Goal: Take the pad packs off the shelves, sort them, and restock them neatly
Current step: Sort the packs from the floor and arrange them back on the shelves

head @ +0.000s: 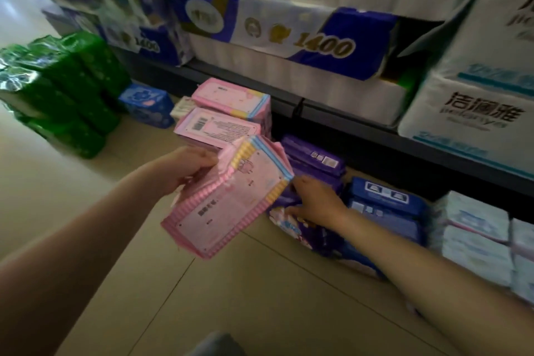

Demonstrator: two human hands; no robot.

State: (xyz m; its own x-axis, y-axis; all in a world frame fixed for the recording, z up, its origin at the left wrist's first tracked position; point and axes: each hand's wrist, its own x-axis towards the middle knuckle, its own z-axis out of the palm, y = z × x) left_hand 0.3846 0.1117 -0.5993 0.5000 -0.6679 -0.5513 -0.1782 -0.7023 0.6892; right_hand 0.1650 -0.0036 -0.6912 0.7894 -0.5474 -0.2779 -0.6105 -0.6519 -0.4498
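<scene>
Green packs point(63, 89) stacked on floor point(231, 298) at left. Left hand point(185, 166) holds pink pad pack point(231, 202) aloft, fingers curled round its upper corner. Right hand point(315, 199) rests on purple packs point(306, 228) below the shelf edge point(346, 121); fingers apparently spread, grip unclear.

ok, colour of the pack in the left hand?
Pink pad pack, with yellow and blue stripes at one end; head view.

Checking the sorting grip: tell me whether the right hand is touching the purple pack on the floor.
Touching. The head view shows the right hand resting on the purple pack, thumb against its front; the left hand holds a pink pack.
</scene>
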